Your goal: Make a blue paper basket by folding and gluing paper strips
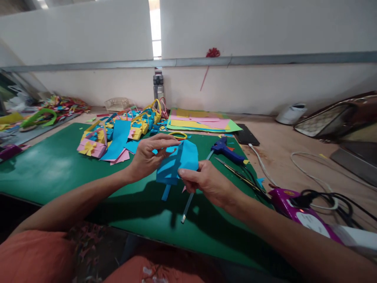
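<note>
A folded piece of blue paper (189,155) is held above the green mat, its panels bent into a small box-like shape. My right hand (206,179) pinches its lower right side between thumb and fingers. My left hand (151,151) is at its upper left edge, with index finger and thumb closed on the paper there. Beneath the paper, a narrow blue strip (165,192) pokes out. A clear glue stick (188,206) runs behind my right hand toward a blue glue gun (226,150) lying on the mat. Scissors (235,171) lie right of my right hand.
Small paper baskets (92,145) and a blue sheet (119,135) are at the back left. Coloured sheets (203,120) are stacked behind, beside a black phone (247,135). A purple power strip (300,212) with cables sits at the right. The green mat (59,165) spans the front.
</note>
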Demonstrator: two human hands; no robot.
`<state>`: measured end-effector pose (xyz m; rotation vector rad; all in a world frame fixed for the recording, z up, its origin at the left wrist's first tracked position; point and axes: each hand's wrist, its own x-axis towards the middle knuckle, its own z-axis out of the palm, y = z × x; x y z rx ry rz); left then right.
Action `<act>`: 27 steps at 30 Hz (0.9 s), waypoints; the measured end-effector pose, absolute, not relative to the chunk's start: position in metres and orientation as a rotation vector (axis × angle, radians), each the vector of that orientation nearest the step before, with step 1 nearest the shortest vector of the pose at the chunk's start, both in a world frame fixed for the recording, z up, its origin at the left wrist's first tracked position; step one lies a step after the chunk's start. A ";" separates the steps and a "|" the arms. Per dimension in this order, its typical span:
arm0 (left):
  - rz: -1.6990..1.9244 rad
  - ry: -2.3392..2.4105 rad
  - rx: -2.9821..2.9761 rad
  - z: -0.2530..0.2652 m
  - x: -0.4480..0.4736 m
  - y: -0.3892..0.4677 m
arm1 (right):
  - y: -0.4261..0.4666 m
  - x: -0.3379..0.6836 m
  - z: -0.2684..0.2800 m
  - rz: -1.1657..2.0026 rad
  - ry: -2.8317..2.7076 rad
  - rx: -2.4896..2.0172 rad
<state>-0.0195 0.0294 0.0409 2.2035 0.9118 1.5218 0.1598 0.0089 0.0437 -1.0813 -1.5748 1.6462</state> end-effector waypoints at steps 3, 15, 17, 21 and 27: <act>1.456 0.845 2.284 0.043 -0.021 0.029 | 0.008 0.157 0.041 1.698 -1.557 -1.032; 1.261 0.913 2.307 0.037 -0.016 0.028 | 0.011 0.160 0.038 1.689 -1.863 -1.266; 1.169 1.017 2.262 0.038 -0.016 0.028 | 0.014 0.164 0.042 1.384 -2.047 -1.348; 0.973 1.101 2.117 0.042 -0.015 0.026 | 0.019 0.171 0.053 0.856 -2.104 -1.297; 0.759 1.005 1.933 0.041 -0.012 0.024 | 0.018 0.168 0.056 1.012 -1.858 -1.120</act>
